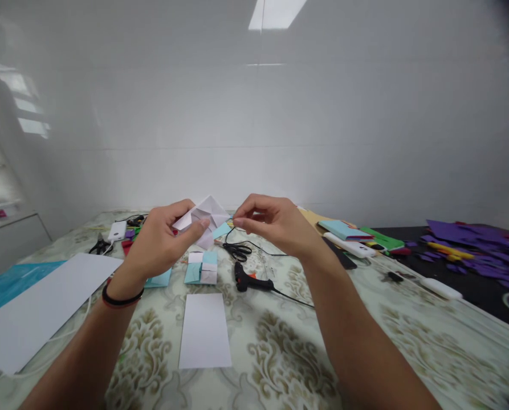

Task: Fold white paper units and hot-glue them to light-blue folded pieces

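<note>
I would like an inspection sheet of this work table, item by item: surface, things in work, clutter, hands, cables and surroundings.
Surface: table under a cream cloth with a floral pattern; black mat at the right.
Job's things: folded paper piece, white and light blue, held above the table; second folded piece and white paper strip lie below it.
Clutter: glue gun, scissors, large white sheet, coloured paper stack, purple scraps.
Grippers: left hand grips the folded paper piece; right hand is pinched shut beside its blue tip, contact unclear.
Cables: black cord runs from the glue gun across the cloth.
Surroundings: plain white wall.
</note>
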The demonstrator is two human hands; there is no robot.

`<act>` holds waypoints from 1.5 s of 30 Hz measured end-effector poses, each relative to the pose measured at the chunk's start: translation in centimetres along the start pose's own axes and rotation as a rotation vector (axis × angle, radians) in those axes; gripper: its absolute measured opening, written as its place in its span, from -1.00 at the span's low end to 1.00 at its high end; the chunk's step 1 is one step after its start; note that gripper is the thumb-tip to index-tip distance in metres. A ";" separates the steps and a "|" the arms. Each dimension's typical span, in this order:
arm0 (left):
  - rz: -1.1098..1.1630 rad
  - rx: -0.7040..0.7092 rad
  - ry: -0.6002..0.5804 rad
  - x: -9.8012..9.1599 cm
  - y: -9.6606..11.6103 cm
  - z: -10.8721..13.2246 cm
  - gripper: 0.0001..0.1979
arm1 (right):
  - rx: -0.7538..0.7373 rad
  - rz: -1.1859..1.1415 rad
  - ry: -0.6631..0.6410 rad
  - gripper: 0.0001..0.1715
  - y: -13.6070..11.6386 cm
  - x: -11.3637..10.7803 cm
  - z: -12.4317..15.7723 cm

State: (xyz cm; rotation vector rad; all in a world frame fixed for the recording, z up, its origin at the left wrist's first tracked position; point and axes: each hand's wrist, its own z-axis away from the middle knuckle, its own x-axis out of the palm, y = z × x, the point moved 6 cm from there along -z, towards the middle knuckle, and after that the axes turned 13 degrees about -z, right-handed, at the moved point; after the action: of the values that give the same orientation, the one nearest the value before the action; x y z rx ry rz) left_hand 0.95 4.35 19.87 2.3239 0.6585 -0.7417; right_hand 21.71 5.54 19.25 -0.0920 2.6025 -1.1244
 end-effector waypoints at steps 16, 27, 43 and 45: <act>0.039 0.135 -0.099 0.8 1.7 0.1 -0.75 | -0.080 -0.001 -0.067 -0.81 -2.3 3.1 0.6; 0.059 0.080 -0.033 0.2 1.1 0.3 -0.76 | -0.116 0.022 -0.034 -0.79 -2.3 2.3 0.8; 0.004 0.083 -0.003 0.0 1.7 0.5 -0.73 | -0.135 0.015 -0.028 -0.75 -2.8 2.6 1.0; 0.014 0.076 -0.014 0.0 1.5 0.5 -0.72 | -0.153 0.020 -0.005 -0.72 -2.9 2.4 1.0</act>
State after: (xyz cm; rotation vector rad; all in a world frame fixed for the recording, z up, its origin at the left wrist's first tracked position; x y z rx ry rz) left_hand 1.73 2.95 20.12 2.3879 0.6174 -0.7881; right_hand 19.53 2.39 20.07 -0.1020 2.6757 -0.9163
